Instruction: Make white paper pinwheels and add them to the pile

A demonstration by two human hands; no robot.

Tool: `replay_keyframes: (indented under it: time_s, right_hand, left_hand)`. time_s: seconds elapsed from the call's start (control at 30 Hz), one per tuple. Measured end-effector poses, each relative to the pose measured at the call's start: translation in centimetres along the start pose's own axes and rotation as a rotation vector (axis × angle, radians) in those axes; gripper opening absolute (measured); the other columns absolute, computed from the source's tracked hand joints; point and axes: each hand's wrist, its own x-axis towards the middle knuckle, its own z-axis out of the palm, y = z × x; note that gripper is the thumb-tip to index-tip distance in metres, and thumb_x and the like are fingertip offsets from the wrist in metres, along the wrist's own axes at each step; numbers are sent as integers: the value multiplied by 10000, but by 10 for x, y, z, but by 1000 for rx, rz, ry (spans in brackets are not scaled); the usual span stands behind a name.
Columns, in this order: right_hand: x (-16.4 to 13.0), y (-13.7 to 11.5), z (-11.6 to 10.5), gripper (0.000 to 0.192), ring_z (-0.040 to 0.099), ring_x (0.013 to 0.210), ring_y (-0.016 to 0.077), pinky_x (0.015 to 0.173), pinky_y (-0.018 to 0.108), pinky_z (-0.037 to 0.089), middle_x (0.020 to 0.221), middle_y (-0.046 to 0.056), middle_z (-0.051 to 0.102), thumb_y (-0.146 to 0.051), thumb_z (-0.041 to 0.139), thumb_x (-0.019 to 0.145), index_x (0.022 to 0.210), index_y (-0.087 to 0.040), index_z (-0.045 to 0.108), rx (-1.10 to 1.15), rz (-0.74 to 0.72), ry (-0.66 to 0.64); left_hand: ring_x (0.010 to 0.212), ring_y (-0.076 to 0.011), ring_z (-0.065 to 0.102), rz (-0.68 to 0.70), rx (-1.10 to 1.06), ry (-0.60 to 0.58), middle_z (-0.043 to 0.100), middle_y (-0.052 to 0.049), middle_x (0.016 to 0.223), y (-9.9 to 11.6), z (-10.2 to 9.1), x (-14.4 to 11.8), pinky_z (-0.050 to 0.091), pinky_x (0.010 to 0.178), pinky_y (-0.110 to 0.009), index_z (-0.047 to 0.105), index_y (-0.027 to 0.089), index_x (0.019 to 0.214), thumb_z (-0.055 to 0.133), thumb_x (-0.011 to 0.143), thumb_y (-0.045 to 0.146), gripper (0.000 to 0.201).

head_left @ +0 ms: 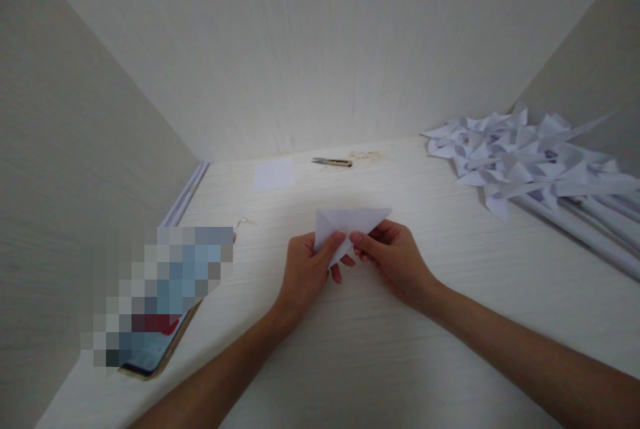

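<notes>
A folded piece of white paper (345, 222), roughly triangular with its long edge at the top and crease lines across it, is held between both hands above the table. My left hand (306, 265) grips its left part, thumb on the front and fingers behind. On the other side my right hand (397, 259) pinches the lower right edge, its thumb close to the left thumb. Part of the fingers of both hands is hidden behind the paper or the palm.
Scissor-like thread snips (333, 162) lie near the back wall, beside a flat white paper square (275, 174). Folded paper pinwheels (520, 155) with rolled paper sticks (580, 229) pile up at the right. More paper rolls (185, 195) rest at the left wall, near a partly blurred phone (150, 355).
</notes>
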Motion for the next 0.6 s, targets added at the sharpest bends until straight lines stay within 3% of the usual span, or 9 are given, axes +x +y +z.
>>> replay_keyframes:
  time_s: [0.4,0.6]
  right_hand:
    - [9,-6,-8,197,505,448,33,420,124,387,485,-35,585,-304,747,533,617,-151,657,201,-10,60]
    - [11,-9,-9,191,490,440,24,417,111,384,475,-35,574,-296,756,522,557,-148,641,243,-10,70]
  left_hand:
    - [301,-49,371,-1,52,10,504,9,336,-1,-1,-2,287,344,-168,633,113,524,494,745,404,390]
    - [349,-66,457,-1,42,4,611,-30,447,0,-1,-2,361,383,-176,660,106,567,504,744,350,339]
